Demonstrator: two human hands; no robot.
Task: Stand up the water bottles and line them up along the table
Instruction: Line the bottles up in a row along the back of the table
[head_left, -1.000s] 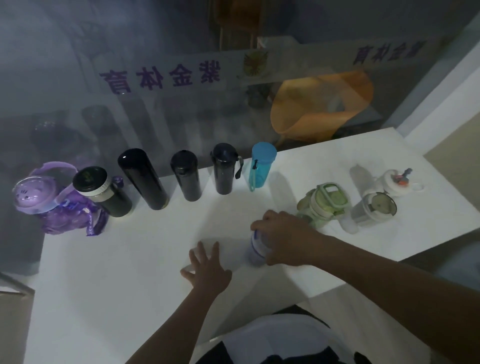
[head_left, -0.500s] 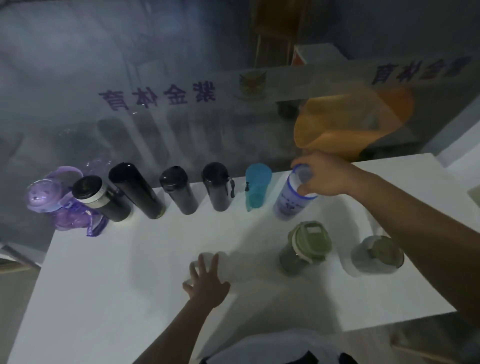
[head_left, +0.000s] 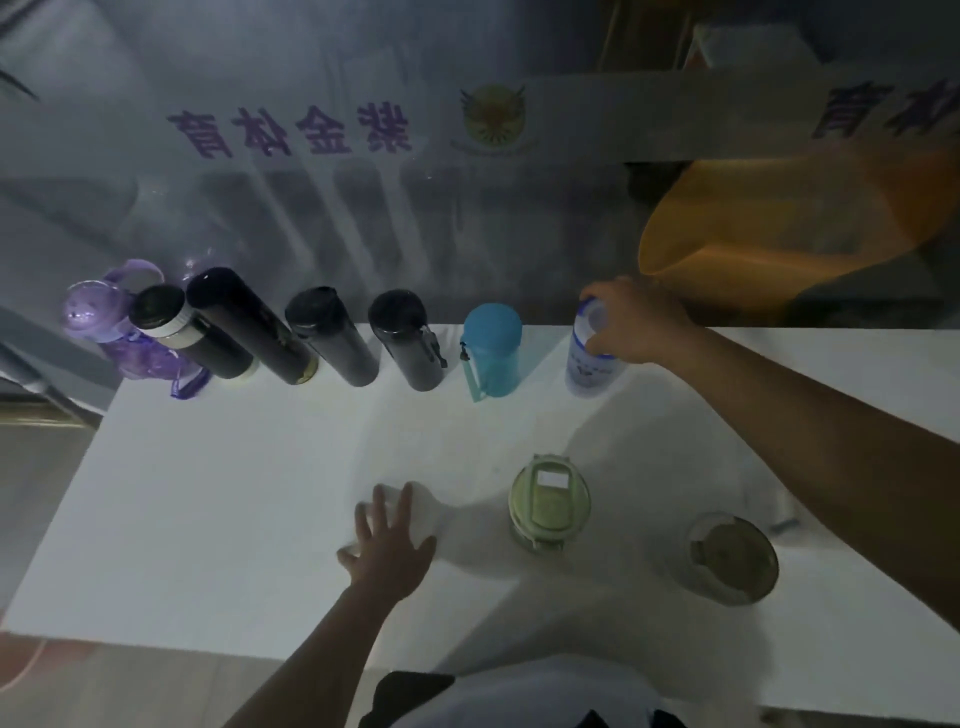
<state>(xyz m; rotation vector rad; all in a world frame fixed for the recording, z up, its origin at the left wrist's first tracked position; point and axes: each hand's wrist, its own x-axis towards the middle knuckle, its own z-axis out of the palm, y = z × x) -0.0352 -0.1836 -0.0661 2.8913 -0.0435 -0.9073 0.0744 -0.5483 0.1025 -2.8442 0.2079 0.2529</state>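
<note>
A row of upright bottles stands along the far edge of the white table (head_left: 218, 493): a purple bottle (head_left: 104, 325), a black jar with a pale band (head_left: 187, 332), three black flasks (head_left: 332, 338), a blue bottle (head_left: 491, 351). At the row's right end stands a white bottle with blue print (head_left: 589, 364), upright on the table, with my right hand (head_left: 634, 322) shut on its top. My left hand (head_left: 389, 545) lies flat on the table, fingers spread. Nearer me stand a green-lidded bottle (head_left: 548, 501) and a clear grey-lidded bottle (head_left: 732, 558).
A glass wall with purple lettering (head_left: 291, 130) rises right behind the row. An orange shape (head_left: 779, 223) shows behind the glass at the right. My right forearm crosses over the table's right part. The table's near edge lies close to my body.
My right hand has carried the white bottle from the table's near middle to the far edge and stood it beside the blue bottle. My left hand stayed flat in place.
</note>
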